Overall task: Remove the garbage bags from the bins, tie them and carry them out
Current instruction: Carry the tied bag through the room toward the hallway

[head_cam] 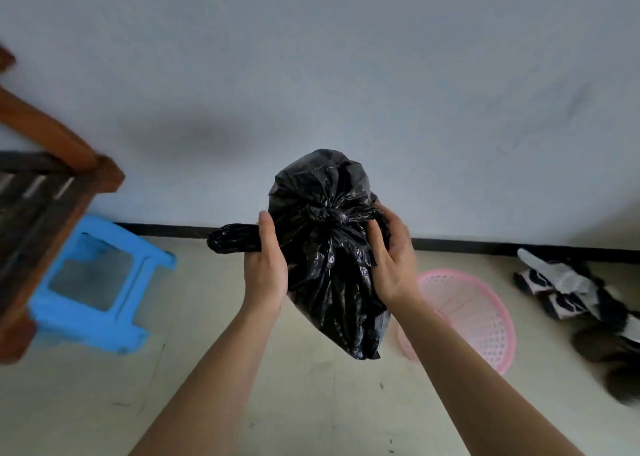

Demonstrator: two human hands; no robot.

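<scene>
The black garbage bag [329,254] hangs in the air in front of the person, above the floor [311,403], its neck closed in a knot [332,214] near the top. The left hand [265,265] has its grip closed round a twisted end of the bag [233,238] that sticks out to the left. The right hand [391,261] grips the plastic just beside the knot, fingers curled into it. A pink perforated bin [474,313] stands on the floor below and to the right. A blue stool [100,282] sits to the left beside dark wooden furniture [52,185]. Crumpled fabric [568,289] lies by the wall at right.
</scene>
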